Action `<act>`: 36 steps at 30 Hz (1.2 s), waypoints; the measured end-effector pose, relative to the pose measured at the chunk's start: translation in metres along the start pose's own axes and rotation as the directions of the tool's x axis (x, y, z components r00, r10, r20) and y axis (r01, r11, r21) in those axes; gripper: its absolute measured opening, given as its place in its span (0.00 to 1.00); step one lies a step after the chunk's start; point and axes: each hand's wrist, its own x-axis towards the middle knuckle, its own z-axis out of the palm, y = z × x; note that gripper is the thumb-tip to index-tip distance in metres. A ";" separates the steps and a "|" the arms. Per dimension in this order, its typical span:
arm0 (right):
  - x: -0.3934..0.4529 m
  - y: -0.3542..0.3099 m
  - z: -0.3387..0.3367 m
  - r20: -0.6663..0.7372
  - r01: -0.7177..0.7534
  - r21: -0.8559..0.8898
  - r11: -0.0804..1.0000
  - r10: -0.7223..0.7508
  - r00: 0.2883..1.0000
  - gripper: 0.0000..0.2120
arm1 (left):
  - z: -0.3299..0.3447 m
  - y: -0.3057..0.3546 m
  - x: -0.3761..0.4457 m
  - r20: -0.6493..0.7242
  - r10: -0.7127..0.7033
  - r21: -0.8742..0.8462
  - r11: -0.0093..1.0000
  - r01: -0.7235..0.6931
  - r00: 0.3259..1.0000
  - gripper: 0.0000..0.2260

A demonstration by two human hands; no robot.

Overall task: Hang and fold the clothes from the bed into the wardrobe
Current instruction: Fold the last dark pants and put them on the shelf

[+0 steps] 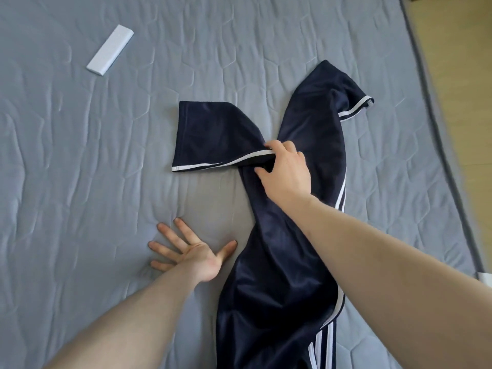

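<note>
The dark navy trousers with white side stripes were laid on the grey quilted bed. One leg, bent across to the left, was pinched at its striped edge by the curled fingers of the right hand. The left hand was pressed flat on the bed, fingers spread, thumb just beside the trousers. Far beyond the fingers, a white flat box was seen.

The dark navy track trousers with white side stripes run off the bottom edge below the right hand, waistband unseen. That hand's forearm covers part of them. Right of it, a small white object is cut off, unidentifiable.
</note>
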 end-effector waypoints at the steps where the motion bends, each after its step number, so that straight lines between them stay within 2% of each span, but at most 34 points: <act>1: 0.003 -0.002 -0.003 -0.054 0.003 0.107 0.994 0.003 0.999 0.08 | 0.000 0.000 0.000 0.003 -0.002 -0.001 1.000 0.002 1.000 0.65; 2: 0.005 -0.003 -0.007 -0.123 0.002 0.250 0.968 0.030 0.992 0.05 | -0.001 0.000 0.000 0.004 -0.004 -0.004 1.000 0.004 1.000 0.65; 3: 0.008 -0.003 -0.012 -0.225 0.009 0.373 0.928 0.082 0.971 0.12 | -0.001 0.000 0.000 0.003 -0.003 -0.004 1.000 0.003 1.000 0.65; 5: 0.015 0.007 -0.032 -0.355 -0.031 0.565 0.824 0.277 0.893 0.16 | -0.001 0.000 0.001 0.001 0.001 0.000 1.000 -0.001 1.000 0.66; 6: 0.018 0.018 -0.042 -0.344 -0.103 0.622 0.776 0.389 0.855 0.16 | -0.002 -0.001 0.002 0.000 0.000 0.000 1.000 0.000 1.000 0.66; 8: 0.022 0.048 -0.057 -0.214 -0.345 0.637 0.689 0.589 0.779 0.15 | -0.002 -0.002 0.002 -0.003 -0.012 -0.002 1.000 0.012 1.000 0.66; 10: 0.018 0.077 -0.065 -0.037 -0.591 0.499 0.633 0.697 0.716 0.10 | 0.000 -0.001 0.002 -0.013 -0.014 0.003 1.000 0.014 1.000 0.65; 11: 0.016 0.085 -0.065 0.001 -0.642 0.402 0.653 0.701 0.714 0.12 | 0.001 -0.001 0.002 -0.018 -0.017 0.006 1.000 0.017 1.000 0.65; 12: 0.015 0.091 -0.063 -0.029 -0.616 0.323 0.719 0.657 0.753 0.22 | 0.001 0.000 0.002 -0.020 -0.020 0.009 1.000 0.020 1.000 0.65; 13: 0.015 0.091 -0.063 -0.103 -0.538 0.254 0.804 0.575 0.811 0.30 | 0.000 0.001 0.002 -0.019 -0.023 0.008 1.000 0.023 1.000 0.65; 15: 0.021 0.083 -0.062 -0.290 -0.282 0.058 0.958 0.287 0.913 0.37 | 0.000 0.002 0.000 -0.014 -0.030 0.004 1.000 0.030 0.999 0.66; 17: 0.034 0.070 -0.062 -0.313 -0.077 -0.108 0.991 0.040 0.949 0.40 | 0.000 0.002 -0.001 -0.012 -0.034 0.003 0.999 0.034 0.999 0.66; 19: 0.051 0.055 -0.061 -0.248 0.041 -0.166 0.985 -0.081 0.965 0.43 | 0.000 0.003 0.000 -0.011 -0.034 0.010 0.999 0.034 0.999 0.66; 20: 0.062 0.048 -0.060 -0.215 0.060 -0.129 0.990 -0.086 0.973 0.45 | 0.000 0.003 0.000 -0.008 -0.033 0.014 0.999 0.033 0.999 0.66; 22: 0.081 0.033 -0.058 -0.117 -0.056 0.041 0.998 0.060 0.991 0.49 | 0.001 0.003 0.000 -0.001 -0.030 0.009 1.000 0.030 1.000 0.66; 23: 0.090 0.029 -0.057 -0.057 -0.147 0.099 0.984 0.153 0.987 0.47 | 0.001 0.002 0.001 -0.002 -0.029 0.005 1.000 0.029 1.000 0.66; 24: 0.096 0.027 -0.057 -0.014 -0.204 0.122 0.971 0.208 0.978 0.38 | 0.001 0.003 0.001 -0.006 -0.028 0.002 1.000 0.028 1.000 0.66; 25: 0.100 0.026 -0.058 -0.027 -0.223 0.142 0.965 0.228 0.973 0.24 | 0.002 0.003 0.001 -0.010 -0.029 -0.001 1.000 0.029 1.000 0.66; 26: 0.102 0.025 -0.061 -0.093 -0.231 0.184 0.955 0.251 0.963 0.11 | 0.002 0.004 0.001 -0.014 -0.026 -0.001 1.000 0.026 1.000 0.66; 27: 0.103 0.023 -0.066 -0.176 -0.231 0.270 0.935 0.284 0.943 0.07 | 0.002 0.004 0.001 -0.017 -0.020 0.001 1.000 0.020 1.000 0.66; 29: 0.108 0.023 -0.082 -0.291 -0.228 0.521 0.823 0.422 0.858 0.11 | 0.000 0.003 0.000 -0.023 -0.016 0.002 1.000 0.016 1.000 0.66; 32: 0.116 0.038 -0.104 -0.225 -0.235 0.758 0.608 0.583 0.781 0.12 | 0.001 0.001 0.000 -0.042 -0.013 -0.002 1.000 0.013 0.999 0.65; 33: 0.114 0.046 -0.108 -0.173 -0.274 0.769 0.578 0.601 0.781 0.19 | 0.002 0.001 0.001 -0.048 -0.006 0.003 1.000 0.006 0.999 0.65; 34: 0.106 0.053 -0.108 -0.138 -0.344 0.730 0.591 0.620 0.773 0.30 | 0.003 0.001 0.001 -0.052 -0.003 0.005 1.000 0.003 0.999 0.65; 35: 0.093 0.060 -0.104 -0.143 -0.419 0.639 0.645 0.635 0.759 0.38 | 0.002 0.000 0.000 -0.053 -0.003 0.006 1.000 0.003 0.999 0.65; 36: 0.076 0.065 -0.097 -0.169 -0.458 0.544 0.703 0.626 0.761 0.42 | 0.002 0.000 -0.001 -0.052 -0.003 0.008 1.000 0.004 0.999 0.65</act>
